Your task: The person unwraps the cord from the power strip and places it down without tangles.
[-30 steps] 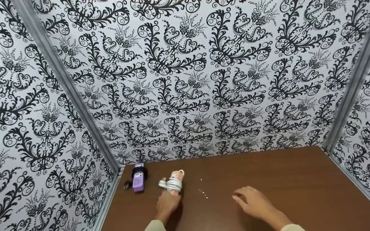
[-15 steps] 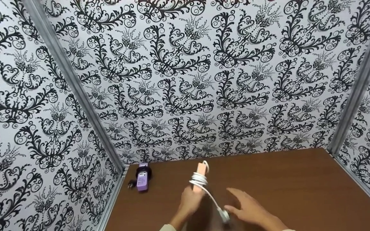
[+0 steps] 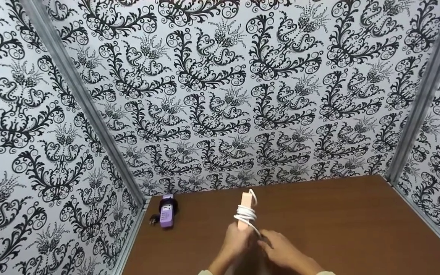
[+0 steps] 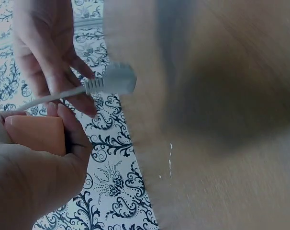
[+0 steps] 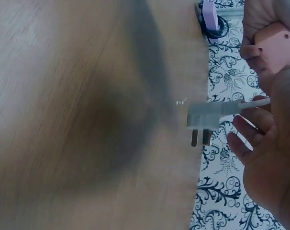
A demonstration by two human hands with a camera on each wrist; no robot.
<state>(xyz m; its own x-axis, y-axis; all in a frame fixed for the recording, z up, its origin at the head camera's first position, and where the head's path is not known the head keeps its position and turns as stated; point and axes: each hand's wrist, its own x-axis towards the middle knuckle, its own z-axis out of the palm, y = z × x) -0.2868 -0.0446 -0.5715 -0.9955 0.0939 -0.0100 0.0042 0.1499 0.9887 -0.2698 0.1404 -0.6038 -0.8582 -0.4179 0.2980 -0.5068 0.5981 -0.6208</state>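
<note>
My left hand [image 3: 236, 241] grips the lower end of a peach-coloured power strip [image 3: 246, 199], held tilted up over the table. White cord [image 3: 246, 212] is wound round its middle, with a loop at the top end. From the winding a length runs down to my right hand [image 3: 281, 250], whose thumb and fingers are at the cord close by the left hand. A white plug [image 5: 205, 115] sticks out past the right fingers, its metal pins pointing away from the cord. The left wrist view shows the strip's orange end [image 4: 37, 134] between left thumb and fingers.
A purple power strip [image 3: 167, 217] with a black cord wound round it lies at the table's back left, its black plug [image 3: 154, 219] beside it. Small white specks [image 4: 171, 160] lie on the brown table [image 3: 338, 214]. Patterned walls [image 3: 220, 95] with metal posts [image 3: 86, 103] enclose it.
The left hand has brought the peach power strip rightward to the middle. The plug swung over to the right side, and the right hand has closed in on the cord. The purple strip stays put.
</note>
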